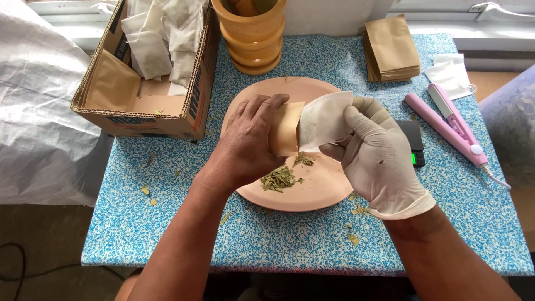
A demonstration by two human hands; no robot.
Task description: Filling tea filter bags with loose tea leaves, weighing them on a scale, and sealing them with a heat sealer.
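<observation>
Over at nine o'clock the box [146, 72] already holds a heap of white sachets [161, 33], so plenty looks finished. Centre stage, the left hand [248, 142], bare, pinches a tan pouch [286, 128] above the plate [329, 192], and the right hand [376, 150], gloved, grips a white sachet [326, 118] with its end at the pouch's mouth; it seems only partly in. Loose leaves [278, 178] lie on the plate at six o'clock. At one o'clock a pouch stack [392, 47] waits unfilled, and at three o'clock lies the pink sealer [446, 125].
</observation>
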